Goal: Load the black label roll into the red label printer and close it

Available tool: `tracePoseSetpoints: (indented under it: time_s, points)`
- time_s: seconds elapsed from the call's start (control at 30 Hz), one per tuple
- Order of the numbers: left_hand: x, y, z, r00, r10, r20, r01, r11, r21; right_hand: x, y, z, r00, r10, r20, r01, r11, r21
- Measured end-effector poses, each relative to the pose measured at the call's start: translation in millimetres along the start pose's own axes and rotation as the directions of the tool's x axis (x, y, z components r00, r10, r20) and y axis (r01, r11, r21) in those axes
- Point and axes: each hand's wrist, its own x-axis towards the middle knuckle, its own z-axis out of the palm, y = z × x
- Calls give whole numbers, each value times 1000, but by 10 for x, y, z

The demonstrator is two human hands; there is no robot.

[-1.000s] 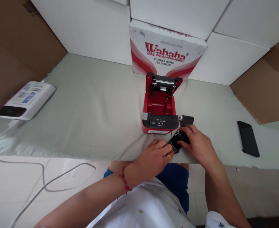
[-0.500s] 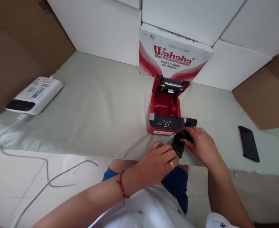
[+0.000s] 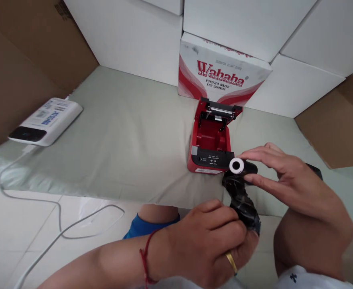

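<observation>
My right hand point(image 3: 293, 178) pinches a small paper roll point(image 3: 250, 167) between thumb and fingers. The roll's side is black, and its white end with a dark core faces left. A crumpled strip of shiny black plastic film point(image 3: 241, 198) hangs below the roll toward me. My left hand point(image 3: 212, 241), with a gold ring, is closed around the film's lower end; its fingertips are partly hidden. Just left of the roll stands a small red and black printer point(image 3: 211, 160). Its lid point(image 3: 218, 110) is raised, and the red paper bay shows nothing inside.
A white device point(image 3: 48, 120) with a cable point(image 3: 59, 216) lies at the left on the cloth-covered table point(image 3: 134, 132). A Wahaha box point(image 3: 221, 72) and white boxes stand behind the printer. Brown cardboard is on both sides. My right hand partly hides a black phone-like object point(image 3: 315, 171).
My right hand has lifted the roll up toward the camera, turning its white end into view. My left hand has moved nearer to me and to the right, stretching the black film out.
</observation>
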Motion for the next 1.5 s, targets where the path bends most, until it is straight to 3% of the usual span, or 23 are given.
tracePoseSetpoints:
  time_s: [0.1, 0.2, 0.37, 0.5, 0.63, 0.7, 0.77, 0.87, 0.9, 0.97, 1.03, 1.1, 1.23, 1.5]
  points:
    - [115, -4, -48, 1000, -3, -31, 4, 999, 44, 349, -36, -45, 1000, 12, 6, -12, 999, -39]
    - [173, -88, -28, 998, -60, -16, 62, 992, 114, 760, 16, 88, 990, 118, 83, -105, 983, -150]
    - [150, -285, 28, 999, -23, 24, 15, 950, 311, 1239, 111, 380, 880, 320, 350, -202, 920, -335]
    - [45, -349, -29, 994, -23, -105, 51, 961, 273, 1368, 100, 472, 811, 369, 453, -147, 879, -453]
    - [-18, -488, -127, 963, -110, -246, 181, 941, 286, 1440, 119, 508, 791, 356, 498, -85, 870, -486]
    - [-31, -606, -136, 959, -180, -219, 239, 929, 283, 1444, 149, 517, 804, 323, 500, -60, 880, -471]
    - [-54, -718, -115, 976, -204, -70, 216, 934, 283, 1401, 165, 502, 830, 277, 485, -35, 893, -449]
    - [-116, -820, -58, 983, -173, 59, 146, 937, 316, 1249, 121, 409, 905, 141, 400, 3, 941, -339]
    - [-136, -835, -39, 986, -161, 52, 135, 934, 331, 1191, 94, 365, 946, 82, 312, 7, 962, -274]
    - [-161, -846, -8, 991, -135, 6, 125, 930, 346, 1100, 53, 286, 1000, 17, 8, -15, 984, -175]
    - [-160, -844, 11, 993, -111, -32, 115, 932, 344, 1067, 77, 260, 949, 24, -315, -82, 981, -174]
    - [-143, -834, 19, 994, -100, -51, 111, 930, 351, 1076, 182, 307, 878, 6, -479, -129, 966, -224]
    - [-128, -801, 13, 993, -96, -62, 113, 919, 379, 1015, 405, 530, 877, -45, -479, -81, 968, -239]
    - [-260, -779, -106, 986, -61, -158, 126, 890, 438, 378, 407, 1020, 851, -171, -497, 138, 985, -102]
